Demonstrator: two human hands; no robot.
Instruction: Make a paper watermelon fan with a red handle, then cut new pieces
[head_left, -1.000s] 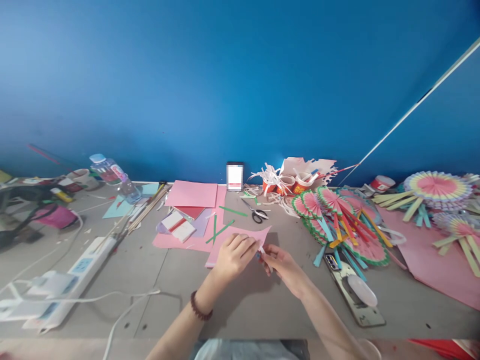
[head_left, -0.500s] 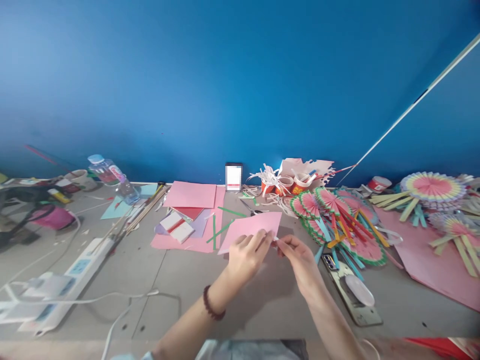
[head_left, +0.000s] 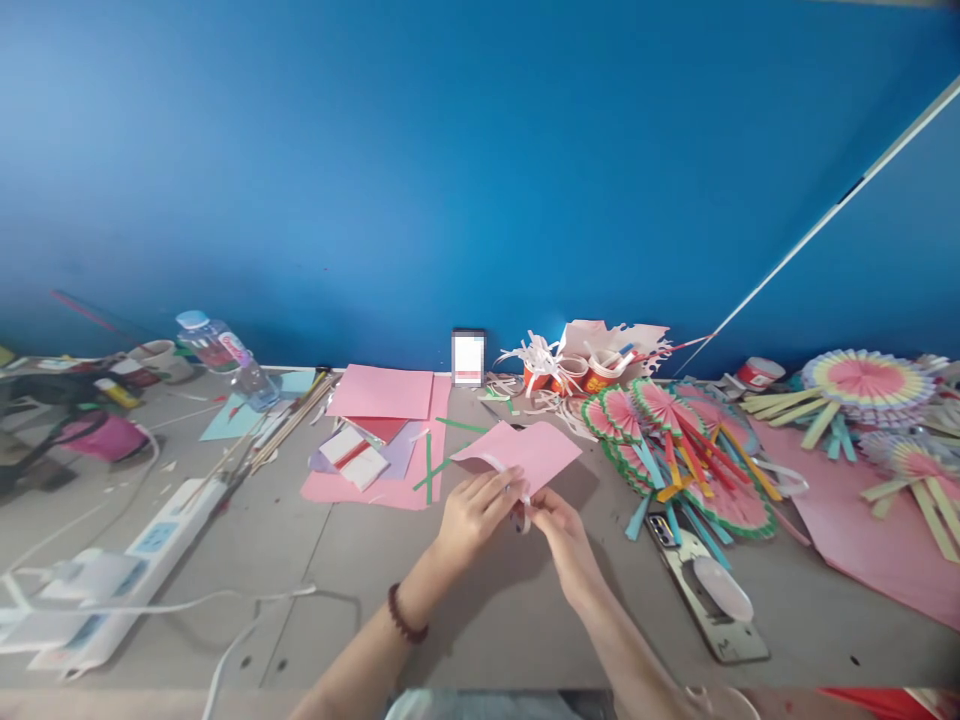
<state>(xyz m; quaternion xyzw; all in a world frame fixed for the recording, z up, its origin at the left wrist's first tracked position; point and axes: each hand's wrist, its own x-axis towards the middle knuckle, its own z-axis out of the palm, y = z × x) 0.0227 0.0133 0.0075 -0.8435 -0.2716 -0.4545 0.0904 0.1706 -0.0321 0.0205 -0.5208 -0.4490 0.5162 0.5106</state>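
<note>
Left hand (head_left: 472, 510) covers the near edge of the pink paper sheet (head_left: 525, 452); fingertip contact with the white strip (head_left: 517, 490) too small to tell. Scissors hidden behind the sheet. Blurred patch on the phone (head_left: 469, 357). Forearms cut off at the bottom edge.

A plain pink sheet (head_left: 534, 450) sits over a grey worktop (head_left: 360, 580) before a blue wall (head_left: 450, 180), beside green strips (head_left: 430, 465) and pink-and-green striped fans (head_left: 660, 420).

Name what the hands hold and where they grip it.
Both the left hand and right hand pinch a pink paper sheet at its near edge.
</note>
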